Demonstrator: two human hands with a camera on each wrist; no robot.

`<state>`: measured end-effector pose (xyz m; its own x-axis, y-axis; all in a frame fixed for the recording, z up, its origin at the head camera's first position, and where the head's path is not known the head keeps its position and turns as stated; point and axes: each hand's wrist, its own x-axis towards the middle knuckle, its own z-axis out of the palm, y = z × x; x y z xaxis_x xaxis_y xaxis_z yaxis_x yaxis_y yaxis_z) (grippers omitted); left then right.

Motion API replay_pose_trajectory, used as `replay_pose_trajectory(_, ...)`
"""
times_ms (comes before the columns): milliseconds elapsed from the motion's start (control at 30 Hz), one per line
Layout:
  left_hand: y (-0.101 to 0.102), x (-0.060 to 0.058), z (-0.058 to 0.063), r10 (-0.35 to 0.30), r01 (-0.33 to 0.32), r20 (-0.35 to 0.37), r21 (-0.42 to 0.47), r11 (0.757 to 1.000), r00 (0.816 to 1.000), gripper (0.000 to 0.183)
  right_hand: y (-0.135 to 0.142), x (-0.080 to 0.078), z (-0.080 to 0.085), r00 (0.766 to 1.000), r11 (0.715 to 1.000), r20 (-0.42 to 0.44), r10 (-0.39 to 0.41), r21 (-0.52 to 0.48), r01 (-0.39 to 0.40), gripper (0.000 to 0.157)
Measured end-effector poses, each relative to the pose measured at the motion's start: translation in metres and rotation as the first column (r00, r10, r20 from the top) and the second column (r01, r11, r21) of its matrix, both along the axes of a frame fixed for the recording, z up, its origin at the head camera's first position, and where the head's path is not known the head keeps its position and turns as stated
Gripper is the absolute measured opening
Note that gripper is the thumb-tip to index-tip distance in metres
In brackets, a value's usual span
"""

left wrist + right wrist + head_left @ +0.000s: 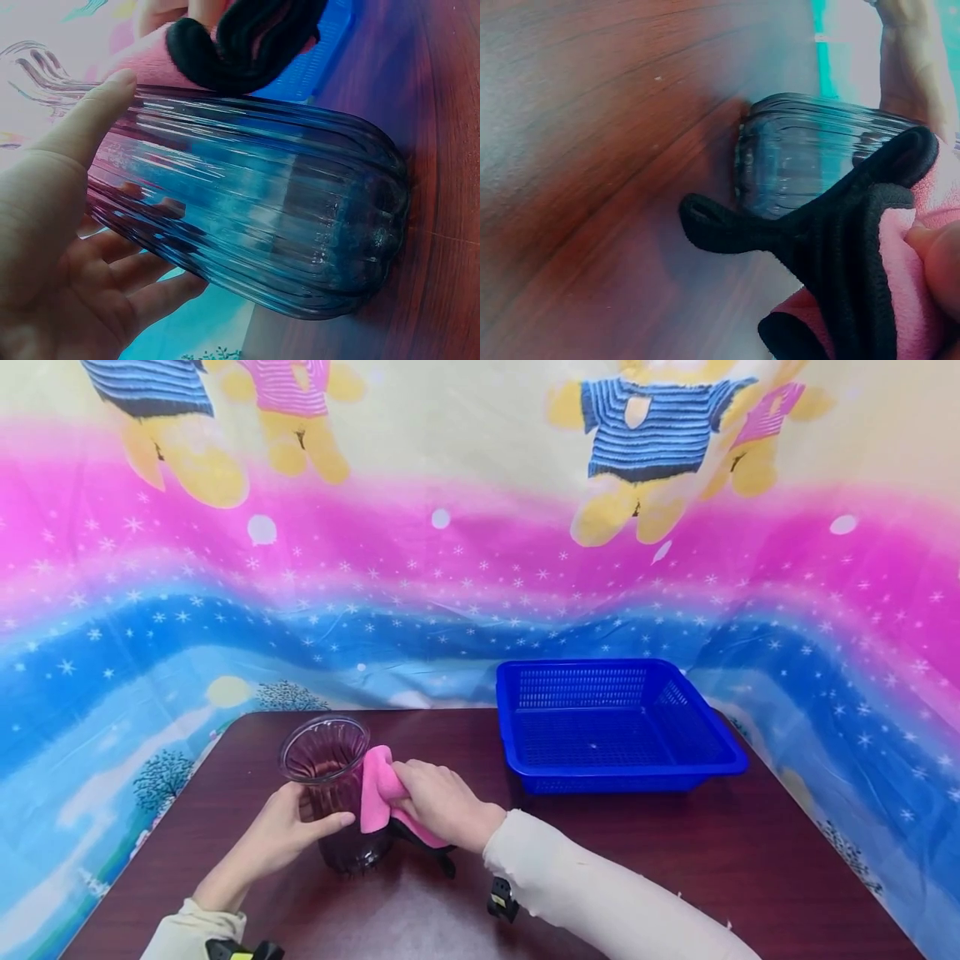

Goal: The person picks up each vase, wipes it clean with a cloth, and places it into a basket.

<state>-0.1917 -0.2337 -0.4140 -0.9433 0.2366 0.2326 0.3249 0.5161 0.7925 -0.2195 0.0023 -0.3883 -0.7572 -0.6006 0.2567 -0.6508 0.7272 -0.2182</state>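
Observation:
A ribbed, clear purple-tinted glass vase [348,843] with a flared rim stands upright on the table's left half. My left hand [288,831] grips its side, thumb across the near face and fingers round the far side, as the left wrist view [247,202] of the vase also shows. My right hand [442,797] holds a bunched pink cloth [381,797] with a black underside against the vase's right side, just below the rim. In the right wrist view, folded black edges of the cloth [840,255] hang beside the vase's lower part.
A blue plastic basket [735,764] with perforated walls stands at the back right of the dark wooden table [637,868]. Behind the table hangs a printed curtain [450,568] with bears and snowflakes. Black wrist devices sit on both sleeves.

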Motion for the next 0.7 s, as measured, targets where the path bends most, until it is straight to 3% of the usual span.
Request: replay_pose_trajectory(700, 0.002, 0.001, 0.001, 0.004, -0.004, 0.026, 0.002, 1.000, 1.000, 0.057, 0.003, 0.002, -0.034, 0.999, 0.997, 0.014, -0.032, 0.072, 0.031, 0.014)
